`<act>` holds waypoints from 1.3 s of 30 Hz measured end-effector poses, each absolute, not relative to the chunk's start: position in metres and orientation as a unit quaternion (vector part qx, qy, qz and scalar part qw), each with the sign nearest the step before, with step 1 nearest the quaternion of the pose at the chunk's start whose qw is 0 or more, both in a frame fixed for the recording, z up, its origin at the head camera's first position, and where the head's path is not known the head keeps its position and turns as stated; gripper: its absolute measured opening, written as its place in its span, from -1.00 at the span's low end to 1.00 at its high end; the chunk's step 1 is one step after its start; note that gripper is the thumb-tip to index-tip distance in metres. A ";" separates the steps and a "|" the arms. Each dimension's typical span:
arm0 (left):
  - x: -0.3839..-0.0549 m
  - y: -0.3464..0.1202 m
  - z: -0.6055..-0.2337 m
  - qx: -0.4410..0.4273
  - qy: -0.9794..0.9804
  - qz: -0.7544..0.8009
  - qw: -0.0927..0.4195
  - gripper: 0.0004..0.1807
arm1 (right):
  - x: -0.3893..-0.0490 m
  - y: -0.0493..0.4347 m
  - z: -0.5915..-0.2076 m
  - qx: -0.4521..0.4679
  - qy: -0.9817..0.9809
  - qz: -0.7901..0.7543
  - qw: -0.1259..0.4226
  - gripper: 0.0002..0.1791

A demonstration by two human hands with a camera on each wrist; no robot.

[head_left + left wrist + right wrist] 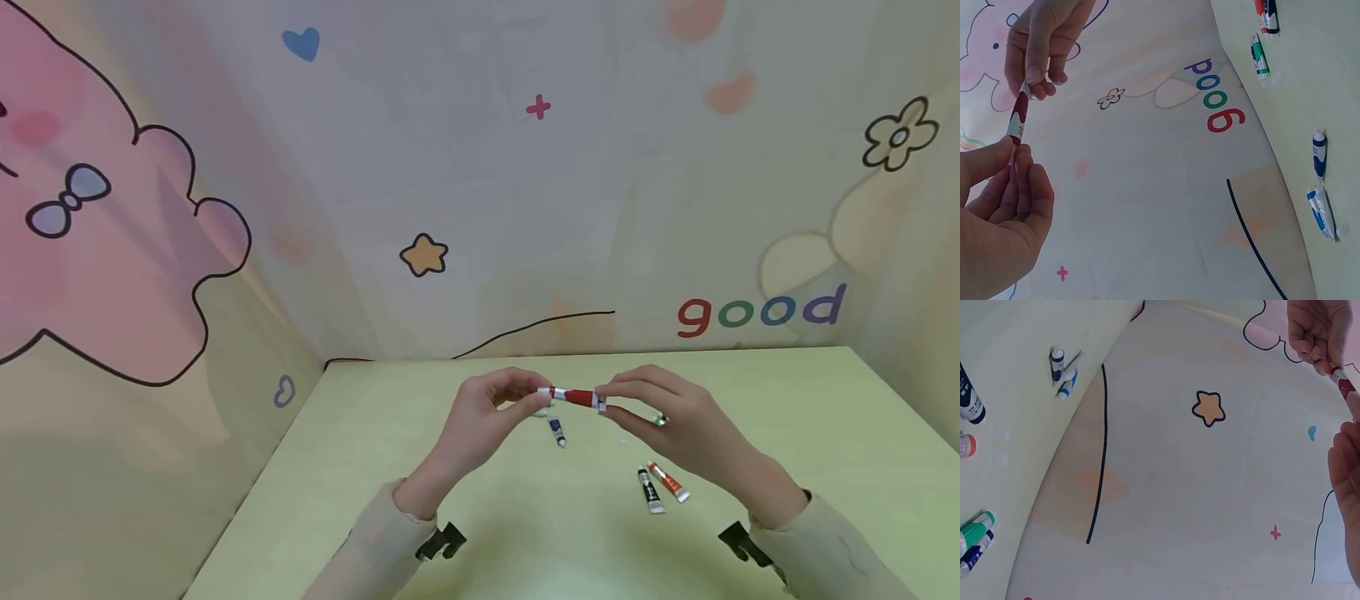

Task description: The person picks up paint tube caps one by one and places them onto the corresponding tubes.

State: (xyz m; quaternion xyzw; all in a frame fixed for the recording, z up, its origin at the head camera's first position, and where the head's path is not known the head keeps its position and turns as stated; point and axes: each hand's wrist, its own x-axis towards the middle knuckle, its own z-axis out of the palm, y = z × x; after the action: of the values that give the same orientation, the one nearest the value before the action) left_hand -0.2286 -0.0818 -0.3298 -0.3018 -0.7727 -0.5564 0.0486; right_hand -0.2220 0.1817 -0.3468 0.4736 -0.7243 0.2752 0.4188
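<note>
Contrasting red-and-white slim tube (578,397)

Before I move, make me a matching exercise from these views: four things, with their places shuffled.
1. Red tube
2. Orange tube
3. Green tube
4. Star

A. Printed on the backdrop
B. Partly hidden by the right hand in the head view
C. Held by left hand and right hand
D. On the table beside the black tube

Pairs: 1-C; 2-D; 3-B; 4-A

A slim red-and-white tube (579,398) is being held nearly level by both ends, below and right of the head view's centre.
</note>
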 end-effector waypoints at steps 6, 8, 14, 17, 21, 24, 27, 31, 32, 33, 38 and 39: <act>-0.228 -0.082 -0.332 -0.324 -0.768 -0.549 0.066 -0.84 | -0.223 0.182 -0.352 0.477 -0.716 0.295 0.417 -0.59; -0.227 -0.083 -0.333 -0.325 -0.767 -0.550 0.066 -0.84 | -0.222 0.181 -0.353 0.475 -0.717 0.315 0.401 -0.60; -0.223 -0.081 -0.338 -0.338 -0.762 -0.545 0.091 -0.83 | -0.213 0.180 -0.356 0.407 -0.760 0.409 0.300 -0.89; -0.223 -0.080 -0.338 -0.352 -0.761 -0.533 0.114 -0.84 | -0.208 0.178 -0.352 0.339 -0.795 0.449 0.226 -0.79; -0.224 -0.080 -0.336 -0.364 -0.761 -0.517 0.145 -0.85 | -0.207 0.174 -0.345 0.272 -0.807 0.510 0.122 -0.94; -0.225 -0.082 -0.335 -0.367 -0.762 -0.512 0.153 -0.84 | -0.207 0.172 -0.344 0.248 -0.807 0.529 0.083 -0.88; -0.227 -0.083 -0.336 -0.359 -0.766 -0.513 0.147 -0.84 | -0.207 0.171 -0.347 0.258 -0.814 0.506 0.119 -0.82; -0.229 -0.084 -0.336 -0.337 -0.771 -0.522 0.138 -0.83 | -0.210 0.171 -0.351 0.327 -0.802 0.430 0.254 -0.56; -0.229 -0.085 -0.336 -0.331 -0.772 -0.526 0.134 -0.83 | -0.212 0.171 -0.352 0.350 -0.792 0.407 0.292 -0.56; -0.229 -0.086 -0.335 -0.326 -0.773 -0.529 0.129 -0.83 | -0.213 0.172 -0.352 0.372 -0.780 0.382 0.328 -0.56; -0.230 -0.087 -0.333 -0.306 -0.776 -0.542 0.099 -0.81 | -0.222 0.172 -0.350 0.444 -0.726 0.267 0.452 -0.53; -0.230 -0.087 -0.333 -0.304 -0.777 -0.544 0.093 -0.81 | -0.223 0.171 -0.350 0.450 -0.720 0.253 0.463 -0.54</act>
State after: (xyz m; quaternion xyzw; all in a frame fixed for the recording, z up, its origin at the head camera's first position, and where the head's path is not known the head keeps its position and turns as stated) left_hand -0.2299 -0.0868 -0.3332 -0.3037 -0.7766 -0.5440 0.0935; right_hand -0.2228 0.1715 -0.3496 0.4500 -0.7205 0.2531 0.4631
